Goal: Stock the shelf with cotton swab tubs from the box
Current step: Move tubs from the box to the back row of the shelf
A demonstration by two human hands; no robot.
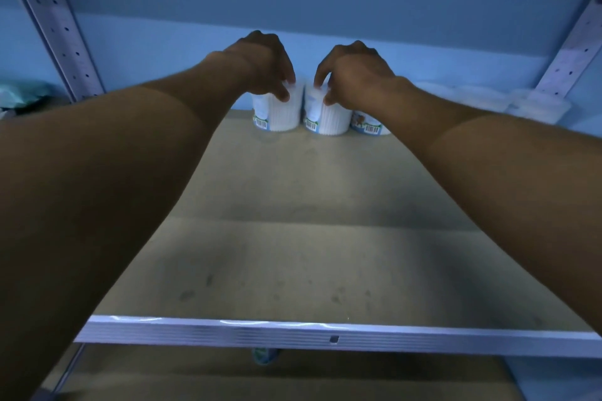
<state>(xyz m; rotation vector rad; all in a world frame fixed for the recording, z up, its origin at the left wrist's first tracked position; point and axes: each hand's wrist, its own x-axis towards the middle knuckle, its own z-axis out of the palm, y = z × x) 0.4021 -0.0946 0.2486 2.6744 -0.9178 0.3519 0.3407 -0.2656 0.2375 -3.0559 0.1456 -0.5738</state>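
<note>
Both my arms reach deep into the shelf [293, 238], a brown board with a metal front rail. My left hand [264, 65] grips the top of a white cotton swab tub [278, 115] standing at the back wall. My right hand [355, 75] grips the top of a second tub [327, 119] right beside it. A third tub [369, 125] stands to the right, partly hidden behind my right wrist. All three tubs are upright, with blue labels and barcodes at their bases. The box is out of view.
Perforated metal uprights [58, 26] [573, 52] frame the shelf left and right. Pale plastic packs [527, 104] lie at the back right. A teal packet [22, 96] shows at the far left. A lower shelf [260, 378] lies below the rail.
</note>
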